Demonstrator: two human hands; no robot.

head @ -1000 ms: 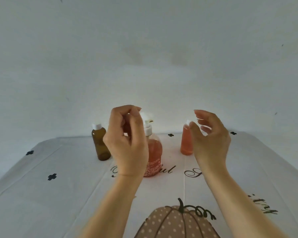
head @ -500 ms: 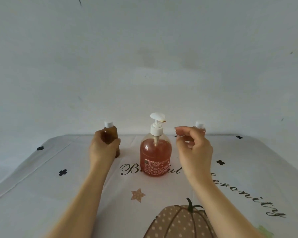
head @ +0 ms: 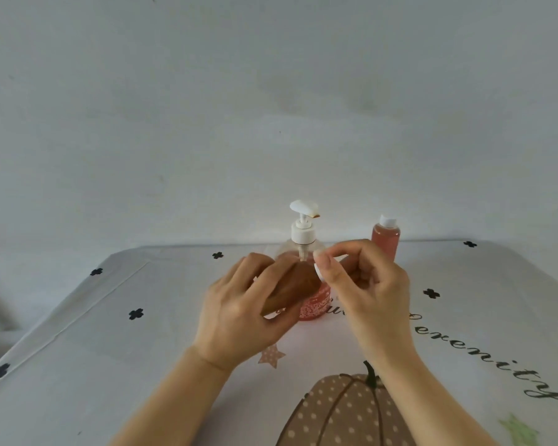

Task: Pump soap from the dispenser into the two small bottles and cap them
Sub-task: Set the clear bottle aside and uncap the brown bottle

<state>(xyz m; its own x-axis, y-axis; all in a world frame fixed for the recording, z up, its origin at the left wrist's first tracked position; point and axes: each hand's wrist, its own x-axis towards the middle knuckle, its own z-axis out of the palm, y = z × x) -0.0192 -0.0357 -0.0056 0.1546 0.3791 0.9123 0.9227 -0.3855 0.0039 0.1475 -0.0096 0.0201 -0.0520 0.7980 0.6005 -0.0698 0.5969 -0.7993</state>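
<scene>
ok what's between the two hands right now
In the head view, the tilted brown bottle, gripped by the left hand, with its white cap pinched by the right hand; the dispenser stands behind.

We see soft, even, rather dim light with a cool grey cast; shadows on the table (head: 110, 365) are faint and soft-edged. The soap dispenser (head: 302, 236) is fairly sharp, its white pump head nearly washed out. Just in front of the dispenser, the brown bottle (head: 293, 284) in the left hand (head: 239, 317) and the white cap (head: 317, 271) pinched by the right hand (head: 371, 294) look slightly smeared. Behind the dispenser the table edge bows; far left of it the picture blurs.
</scene>
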